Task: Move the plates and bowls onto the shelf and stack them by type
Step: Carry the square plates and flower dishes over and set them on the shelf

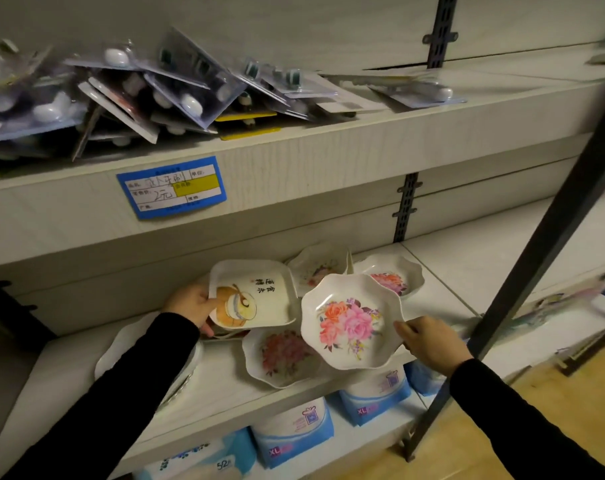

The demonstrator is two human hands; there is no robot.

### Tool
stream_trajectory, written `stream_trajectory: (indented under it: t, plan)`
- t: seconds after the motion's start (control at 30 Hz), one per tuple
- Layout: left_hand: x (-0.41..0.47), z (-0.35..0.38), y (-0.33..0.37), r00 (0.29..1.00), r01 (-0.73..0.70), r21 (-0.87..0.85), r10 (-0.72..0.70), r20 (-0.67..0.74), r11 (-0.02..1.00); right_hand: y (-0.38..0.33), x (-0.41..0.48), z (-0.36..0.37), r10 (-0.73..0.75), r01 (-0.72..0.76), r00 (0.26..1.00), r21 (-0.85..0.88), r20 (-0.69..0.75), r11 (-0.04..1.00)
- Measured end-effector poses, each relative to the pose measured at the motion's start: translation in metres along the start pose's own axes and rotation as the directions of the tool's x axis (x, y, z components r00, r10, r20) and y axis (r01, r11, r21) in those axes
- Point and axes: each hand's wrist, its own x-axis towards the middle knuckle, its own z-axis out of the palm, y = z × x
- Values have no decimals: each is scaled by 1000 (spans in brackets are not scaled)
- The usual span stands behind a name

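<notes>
Plates crowd the middle shelf (443, 292) — the left hand (192, 304) grips a square plate (256, 294) by its left rim, the right hand (432, 344) pinches a scalloped floral plate (349, 322) at its right edge, tilted above another floral dish (280, 358). Two more floral dishes (393, 277) sit behind.

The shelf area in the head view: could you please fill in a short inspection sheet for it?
Surface: middle shelf, pale, dishes crowded at its centre.
Job's things: square dish; floral dish; three more floral dishes behind and beneath; white plates under the left sleeve.
Clutter: blister packs heaped on the upper shelf; blue price label.
Hands: left hand grips the square dish; right hand holds the floral dish's rim.
Cables: nothing seen.
Surroundings: blue-and-white packages below; dark post; wooden floor.
</notes>
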Motion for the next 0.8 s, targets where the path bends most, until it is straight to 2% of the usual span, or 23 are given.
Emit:
stream_trajectory:
  t: [0.17,0.37,0.5,0.8]
  plan:
    - [-11,22,3,994,-95,28,96,-45,995,29,-19,-12,83,-83,996,39,-21,996]
    - [-39,54,25,979,-204,8,204,-8,979,76,-39,-27,148,-140,986,95,-75,986]
    - [-63,72,52,962,-271,62,272,4,960,109,-55,-50,152,-142,984,102,-99,985]
    - [-137,159,129,964,-261,0,261,53,965,218,-79,-123,134,-115,982,137,-133,984]
